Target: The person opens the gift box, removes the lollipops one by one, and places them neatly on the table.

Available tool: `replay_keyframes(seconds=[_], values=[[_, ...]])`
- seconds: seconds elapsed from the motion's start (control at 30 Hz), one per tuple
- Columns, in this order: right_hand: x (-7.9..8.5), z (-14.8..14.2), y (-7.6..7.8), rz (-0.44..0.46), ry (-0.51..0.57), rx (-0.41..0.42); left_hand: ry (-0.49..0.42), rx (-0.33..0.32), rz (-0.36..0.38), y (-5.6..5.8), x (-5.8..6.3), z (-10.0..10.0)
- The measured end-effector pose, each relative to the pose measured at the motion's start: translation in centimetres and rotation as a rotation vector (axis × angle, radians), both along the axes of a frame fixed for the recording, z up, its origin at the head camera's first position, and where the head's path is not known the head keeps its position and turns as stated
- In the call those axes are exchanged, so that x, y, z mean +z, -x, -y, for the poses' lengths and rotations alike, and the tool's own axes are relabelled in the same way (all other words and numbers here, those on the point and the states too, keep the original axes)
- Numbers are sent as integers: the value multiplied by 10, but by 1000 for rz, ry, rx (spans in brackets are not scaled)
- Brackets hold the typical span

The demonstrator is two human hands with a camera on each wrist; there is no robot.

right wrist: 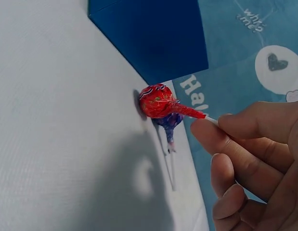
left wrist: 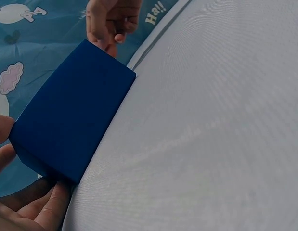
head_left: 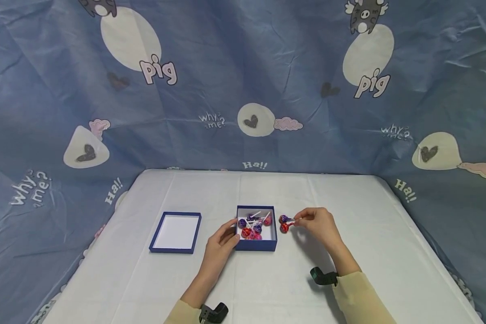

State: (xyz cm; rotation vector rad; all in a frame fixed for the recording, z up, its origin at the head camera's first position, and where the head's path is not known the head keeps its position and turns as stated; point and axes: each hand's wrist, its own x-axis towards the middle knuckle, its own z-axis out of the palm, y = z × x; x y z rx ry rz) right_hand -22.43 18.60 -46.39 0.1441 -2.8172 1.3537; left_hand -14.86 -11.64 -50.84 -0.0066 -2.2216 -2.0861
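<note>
Sleeved hands [head_left: 220, 247] [head_left: 318, 225] hold box [head_left: 255, 245], lollipop [right wrist: 156, 102] — backdrop [head_left: 243, 85] reads "pig."

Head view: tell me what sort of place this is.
Likely a makeshift filming corner: patterned blue cloth hung around a white tabletop, plus dark wrist-worn devices.

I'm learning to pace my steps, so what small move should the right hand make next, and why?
Probably lift the red lollipop and carry it over the open box. The right hand pinches its stick, the left hand grips the box's left side, and other lollipops lie inside. The purple lollipop on the table looks unheld, so it can likely wait.
</note>
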Motion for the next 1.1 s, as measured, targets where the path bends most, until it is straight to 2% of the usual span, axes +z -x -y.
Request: replay_keyframes(seconds=[0.2,0.47,1.1], values=[[-6,-3,2,9,-3,-12,3,4,-20,1,-1,-1],[-12,-7,2,56,-17,-6,-1,4,1,0,1,-1],[-24,-12,5,88,-108,24,-17,-9,8,-1,0,1]])
